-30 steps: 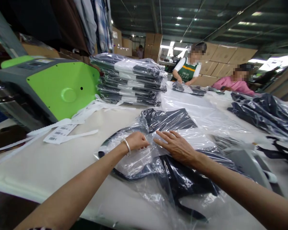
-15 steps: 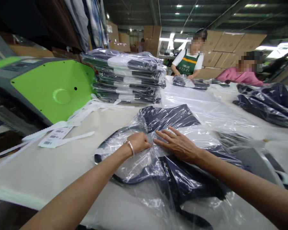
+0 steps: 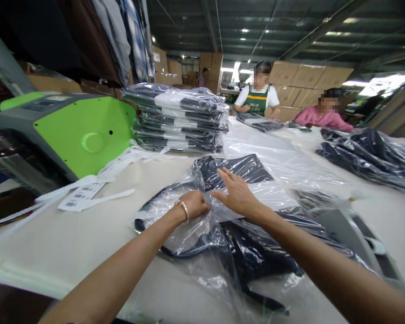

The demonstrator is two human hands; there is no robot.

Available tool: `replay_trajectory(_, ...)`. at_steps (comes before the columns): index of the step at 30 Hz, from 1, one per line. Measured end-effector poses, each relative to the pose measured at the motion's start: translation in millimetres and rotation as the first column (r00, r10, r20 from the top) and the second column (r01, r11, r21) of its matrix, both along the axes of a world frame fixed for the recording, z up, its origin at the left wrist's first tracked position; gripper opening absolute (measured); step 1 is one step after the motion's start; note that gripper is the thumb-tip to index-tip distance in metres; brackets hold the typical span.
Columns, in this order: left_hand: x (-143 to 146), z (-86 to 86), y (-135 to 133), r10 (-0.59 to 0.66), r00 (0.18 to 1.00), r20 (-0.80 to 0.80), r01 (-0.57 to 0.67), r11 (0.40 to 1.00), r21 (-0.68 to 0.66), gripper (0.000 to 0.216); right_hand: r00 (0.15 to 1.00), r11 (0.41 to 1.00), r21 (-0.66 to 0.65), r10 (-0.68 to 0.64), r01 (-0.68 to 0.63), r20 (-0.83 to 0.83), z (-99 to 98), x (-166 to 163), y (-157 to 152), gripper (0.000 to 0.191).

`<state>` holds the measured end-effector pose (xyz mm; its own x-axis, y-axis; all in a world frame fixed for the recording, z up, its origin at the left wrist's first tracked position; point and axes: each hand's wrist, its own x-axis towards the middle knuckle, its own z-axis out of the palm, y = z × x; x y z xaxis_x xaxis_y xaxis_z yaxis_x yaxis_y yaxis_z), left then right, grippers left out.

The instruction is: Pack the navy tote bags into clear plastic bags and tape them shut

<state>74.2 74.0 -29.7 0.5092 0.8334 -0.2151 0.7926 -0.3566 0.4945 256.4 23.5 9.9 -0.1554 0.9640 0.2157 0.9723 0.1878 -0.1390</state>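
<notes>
A dark garment [image 3: 249, 243] lies spread on the table inside a clear plastic bag [image 3: 185, 234], with a white band [image 3: 259, 193] across it. My left hand [image 3: 193, 204], a bracelet at its wrist, is closed in a fist on the bag, gripping the film left of the dark cloth. Just right of it, my right hand [image 3: 238, 191] is open, fingers stretched out over the white band; whether its palm touches the film I cannot tell. The garment's dark strap-like ends reach out of the folds at the left and lower right.
A stack of bagged garments [image 3: 178, 117] stands behind, beside a green-grey machine [image 3: 94, 139]. Barcode labels [image 3: 81, 195] and white strips lie at left. A grey tray [image 3: 344, 238] and more bagged garments [image 3: 374, 153] are at right. Two people [image 3: 258, 99] work across the table [image 3: 87, 243].
My right hand has tilted up, its fingers shifting away from me across the bag. My left fist stays on the film. The person in the apron has lifted their hands off a bagged garment.
</notes>
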Motion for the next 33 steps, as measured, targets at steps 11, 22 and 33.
replay_trajectory(11,-2,-7.4,-6,0.003,1.000,-0.009,-0.003,0.999,-0.051,0.040,0.991,0.975,-0.197,-0.114,0.099,-0.065,-57.0,-7,22,0.086)
replay_trajectory(22,-40,18.0,-60,-0.019,0.999,-0.029,0.027,0.944,0.330,0.040,0.982,0.964,-0.242,-0.143,0.109,-0.126,-58.2,-8,23,0.089)
replay_trajectory(33,-32,-19.2,-70,-0.266,0.964,-0.002,0.261,0.943,0.204,0.074,0.977,0.949,-0.292,-0.162,0.115,-0.142,-43.9,-6,21,0.083)
